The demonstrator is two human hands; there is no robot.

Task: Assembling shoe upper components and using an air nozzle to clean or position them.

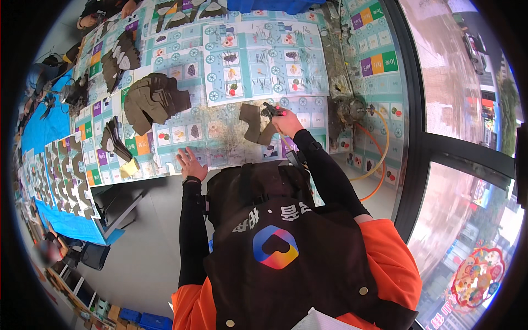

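My right hand [287,123] is closed around a small black spray gun [269,110] with a red part. It is above a dark brown cut piece [254,124], shaped like a shoe upper, lying flat near the table's front edge; the hand and tool hide some of it. My left hand [191,164] rests at the table edge with its fingers spread and nothing in them. Farther left lies a fanned stack of brown cut pieces [151,102]. A smaller bundle of brown pieces [114,141] is beside a yellow block [130,167].
Printed sheets [264,60] cover the table. A grimy pot-like device [347,113] stands at right, with a yellow hose [386,135] and an orange hose [379,170]. More brown pieces [119,58] lie farther back. Another person's hand [88,21] is at the far left.
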